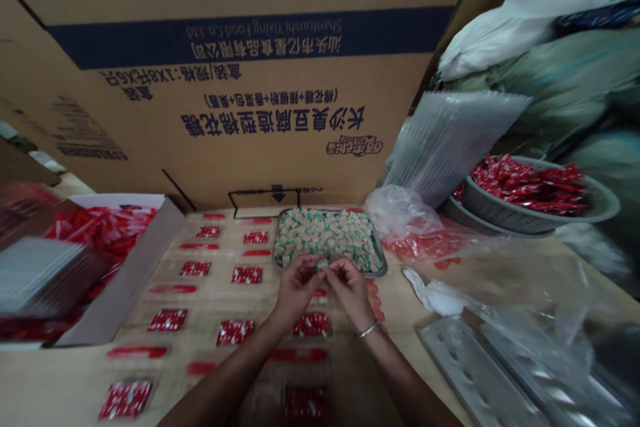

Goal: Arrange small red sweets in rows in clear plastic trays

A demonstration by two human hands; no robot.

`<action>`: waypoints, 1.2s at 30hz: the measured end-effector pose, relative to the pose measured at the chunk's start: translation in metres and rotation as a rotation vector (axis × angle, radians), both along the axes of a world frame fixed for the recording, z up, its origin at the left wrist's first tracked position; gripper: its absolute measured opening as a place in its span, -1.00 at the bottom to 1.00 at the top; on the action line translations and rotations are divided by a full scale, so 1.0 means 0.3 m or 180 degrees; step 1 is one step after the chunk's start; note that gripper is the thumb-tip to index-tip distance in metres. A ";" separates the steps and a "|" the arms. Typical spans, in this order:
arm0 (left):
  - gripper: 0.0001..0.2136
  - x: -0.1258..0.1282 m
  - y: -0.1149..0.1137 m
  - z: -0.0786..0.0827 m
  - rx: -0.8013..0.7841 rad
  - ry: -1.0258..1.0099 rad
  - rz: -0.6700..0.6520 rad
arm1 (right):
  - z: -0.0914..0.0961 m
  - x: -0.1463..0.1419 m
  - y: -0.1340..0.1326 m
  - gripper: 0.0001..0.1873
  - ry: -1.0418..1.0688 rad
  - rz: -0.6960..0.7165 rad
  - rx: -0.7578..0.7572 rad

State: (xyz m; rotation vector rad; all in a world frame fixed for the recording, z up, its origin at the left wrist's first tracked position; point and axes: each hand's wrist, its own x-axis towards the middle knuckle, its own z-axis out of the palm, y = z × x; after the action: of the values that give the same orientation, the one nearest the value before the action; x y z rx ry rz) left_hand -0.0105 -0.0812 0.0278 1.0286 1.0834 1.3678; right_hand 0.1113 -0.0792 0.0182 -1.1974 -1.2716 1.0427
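Note:
My left hand (299,285) and my right hand (351,287) meet just over the near edge of a dark tray (383,263). Between their pinched fingertips is a small beige-and-green piece (323,265), partly hidden by the fingers. The tray is heaped with many similar beige-and-green pieces (327,230). A bracelet (369,329) circles my right wrist. Around my forearms, clear plastic trays lie in rows on the table, each with a red patterned packet (236,331) and a red knife-shaped strip (137,351).
A large upright carton (280,100) stands behind the tray. At left is a white box (145,260) of red strips with stacked clear trays. At right are plastic bags (400,210), a grey basket (520,203) of red packets and metal moulds (470,367).

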 end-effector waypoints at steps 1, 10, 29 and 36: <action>-0.75 -0.010 -0.013 0.007 -0.0020 0.0003 0.0013 | 0.003 -0.004 -0.014 -0.68 0.0013 0.0035 -0.0051; -0.61 -0.150 -0.130 0.098 0.0143 0.0434 -0.0297 | 0.121 -0.058 -0.070 -0.88 -0.0760 0.1006 0.0667; -0.80 -0.315 -0.272 -0.048 0.0180 0.4092 -0.0965 | -0.074 -0.276 -0.269 -0.84 -0.2565 0.0980 0.0239; -0.80 -0.276 -0.251 -0.039 0.0239 0.4540 -0.1009 | -0.090 -0.220 -0.210 -0.79 -0.2613 0.0936 0.0353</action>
State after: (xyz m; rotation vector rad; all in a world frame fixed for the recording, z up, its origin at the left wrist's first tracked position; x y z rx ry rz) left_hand -0.0932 -0.1566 0.0161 2.2128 1.7094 0.2412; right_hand 0.0453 -0.1421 -0.0088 -1.4378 -2.1600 0.6658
